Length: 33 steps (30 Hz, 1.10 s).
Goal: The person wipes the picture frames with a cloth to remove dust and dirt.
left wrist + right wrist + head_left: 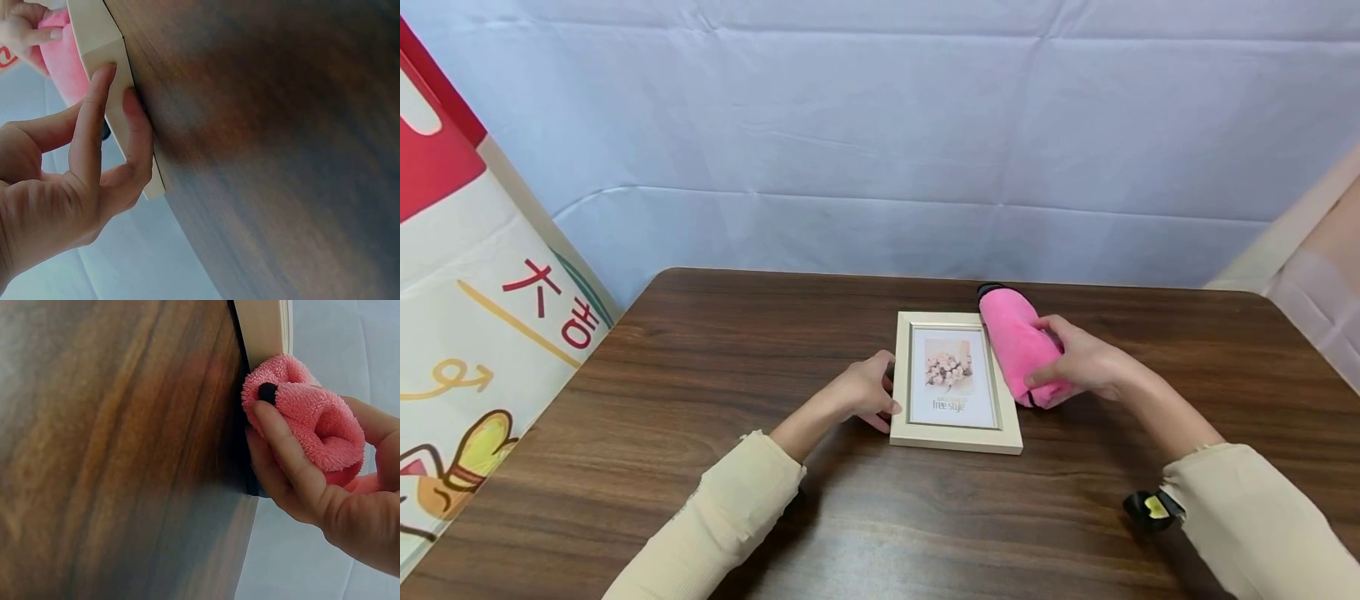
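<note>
A cream picture frame (957, 438) lies flat on the table, its flower print facing up. At its left edge is my left hand (867, 390). In the left wrist view, fingertips (105, 70) of that hand touch the side of the frame (100, 39), with the fingers spread along it. Against the frame's right side lies a rolled pink towel (1011, 333) with black trim, slanting away from me. My right hand (1093, 360) grips its near end, thumb on one side and fingers on the other. The right wrist view shows the coiled end of the towel (334, 434).
The dark wood table (700, 375) reaches back to a pale cloth backdrop (880, 125). On the left hangs a printed cloth (497, 333) with red characters. A black strap with a yellow patch (1153, 507) shows at my right sleeve.
</note>
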### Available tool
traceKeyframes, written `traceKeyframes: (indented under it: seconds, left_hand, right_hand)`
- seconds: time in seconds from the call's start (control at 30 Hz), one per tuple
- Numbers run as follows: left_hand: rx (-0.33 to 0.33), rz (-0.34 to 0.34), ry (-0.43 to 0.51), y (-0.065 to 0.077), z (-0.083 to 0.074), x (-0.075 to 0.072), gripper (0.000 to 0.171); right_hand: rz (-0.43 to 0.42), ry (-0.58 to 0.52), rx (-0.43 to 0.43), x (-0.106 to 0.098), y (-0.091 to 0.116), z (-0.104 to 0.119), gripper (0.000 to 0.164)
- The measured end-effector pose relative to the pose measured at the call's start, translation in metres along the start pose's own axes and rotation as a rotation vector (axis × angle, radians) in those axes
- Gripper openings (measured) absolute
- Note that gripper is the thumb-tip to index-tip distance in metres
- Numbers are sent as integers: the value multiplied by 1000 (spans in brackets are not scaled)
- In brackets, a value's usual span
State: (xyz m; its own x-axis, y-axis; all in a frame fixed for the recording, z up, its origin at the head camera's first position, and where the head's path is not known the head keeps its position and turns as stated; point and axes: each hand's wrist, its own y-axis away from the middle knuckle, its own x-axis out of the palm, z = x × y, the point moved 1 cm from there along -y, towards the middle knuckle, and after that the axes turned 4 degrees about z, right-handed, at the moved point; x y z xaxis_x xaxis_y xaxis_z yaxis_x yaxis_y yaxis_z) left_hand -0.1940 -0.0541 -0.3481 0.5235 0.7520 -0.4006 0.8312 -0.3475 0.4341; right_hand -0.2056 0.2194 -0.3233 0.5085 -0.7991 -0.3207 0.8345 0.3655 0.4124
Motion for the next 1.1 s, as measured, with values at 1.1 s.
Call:
traceKeyframes:
  seconds: [1.1]
  left_hand:
    - [9, -6, 13, 0, 2, 2, 59]
  right_hand:
    - [49, -98, -52, 24, 36, -16, 93]
